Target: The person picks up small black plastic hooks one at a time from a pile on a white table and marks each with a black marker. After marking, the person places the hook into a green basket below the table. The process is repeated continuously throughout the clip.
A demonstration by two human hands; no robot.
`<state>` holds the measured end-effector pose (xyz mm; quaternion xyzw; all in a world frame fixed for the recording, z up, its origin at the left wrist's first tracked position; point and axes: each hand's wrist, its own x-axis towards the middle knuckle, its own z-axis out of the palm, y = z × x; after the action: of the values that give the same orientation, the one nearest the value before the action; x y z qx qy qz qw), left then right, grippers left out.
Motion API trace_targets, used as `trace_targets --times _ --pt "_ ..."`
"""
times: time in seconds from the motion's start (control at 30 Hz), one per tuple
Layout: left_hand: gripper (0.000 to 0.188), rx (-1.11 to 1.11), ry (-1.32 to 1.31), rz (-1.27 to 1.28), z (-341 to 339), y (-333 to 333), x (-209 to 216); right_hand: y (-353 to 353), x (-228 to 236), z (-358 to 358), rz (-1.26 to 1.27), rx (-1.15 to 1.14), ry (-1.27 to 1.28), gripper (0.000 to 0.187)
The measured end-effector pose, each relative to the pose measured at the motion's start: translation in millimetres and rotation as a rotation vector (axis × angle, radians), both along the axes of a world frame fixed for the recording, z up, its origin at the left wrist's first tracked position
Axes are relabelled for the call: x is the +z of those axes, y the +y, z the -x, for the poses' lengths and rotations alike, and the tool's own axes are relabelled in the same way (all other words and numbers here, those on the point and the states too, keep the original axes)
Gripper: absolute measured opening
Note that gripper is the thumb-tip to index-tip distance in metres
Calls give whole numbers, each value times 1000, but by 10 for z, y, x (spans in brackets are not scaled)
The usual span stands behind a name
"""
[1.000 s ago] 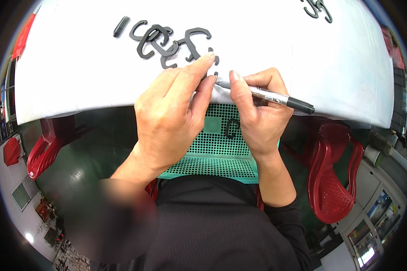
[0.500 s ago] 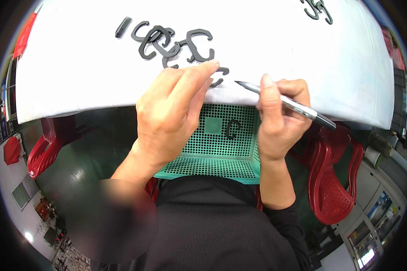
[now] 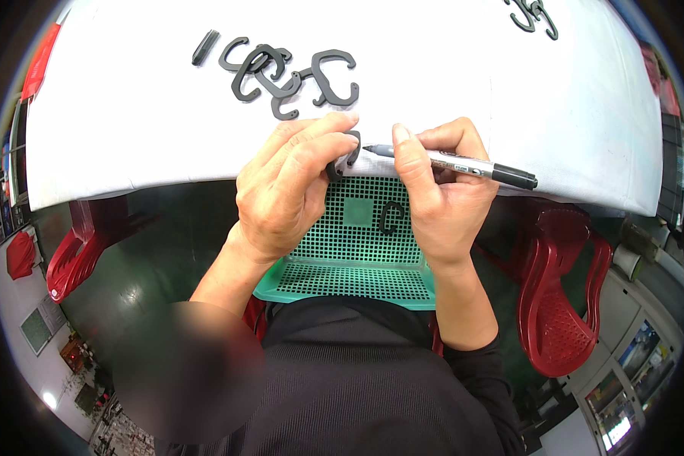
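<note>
1. Left hand [image 3: 285, 186]: fingers curled, pinching a small dark grey C-shaped piece [image 3: 344, 154] at the near edge of the white tabletop [image 3: 448, 68]. Only part of the piece shows past the fingertips; how the thumb sits on it cannot be told.
2. Right hand [image 3: 441, 190]: closed around a marker pen [image 3: 463, 163], grey barrel, black cap end pointing toward the person's right. The tip points left and sits just beside, possibly touching, the held piece; contact cannot be confirmed.
3. Both hands are close together at the tabletop's near edge, above a green perforated basket [image 3: 357, 258] that lies below the edge, in front of the person's torso.
4. Inside the basket: one dark C-shaped piece [image 3: 391, 218], lying on the mesh floor beside the right wrist.
5. On the tabletop, beyond the left hand: a cluster of dark C-shaped pieces [image 3: 289, 72], several overlapping, with one short straight dark piece [image 3: 204, 47] a little apart at its left.
6. Far right corner of the tabletop: a second, smaller group of dark pieces [image 3: 536, 15], well apart from the hands.
7. Below the tabletop: red plastic chairs, one on the right [image 3: 558, 296], one on the left [image 3: 80, 251].
</note>
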<state>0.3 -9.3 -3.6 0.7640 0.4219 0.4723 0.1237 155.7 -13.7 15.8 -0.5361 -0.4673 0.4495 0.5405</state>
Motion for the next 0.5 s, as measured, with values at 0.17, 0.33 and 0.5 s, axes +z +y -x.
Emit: trace_targets --times 0.17,0.33,0.5 --pt "39 10 8 4 7 2 32 8 23 33 7 5 -21 20" --pt "38 15 7 18 -5 -6 20 3 -43 25 -18 11 -65 19" --pt "38 24 12 13 3 -10 46 10 -17 51 -14 14 -37 20"
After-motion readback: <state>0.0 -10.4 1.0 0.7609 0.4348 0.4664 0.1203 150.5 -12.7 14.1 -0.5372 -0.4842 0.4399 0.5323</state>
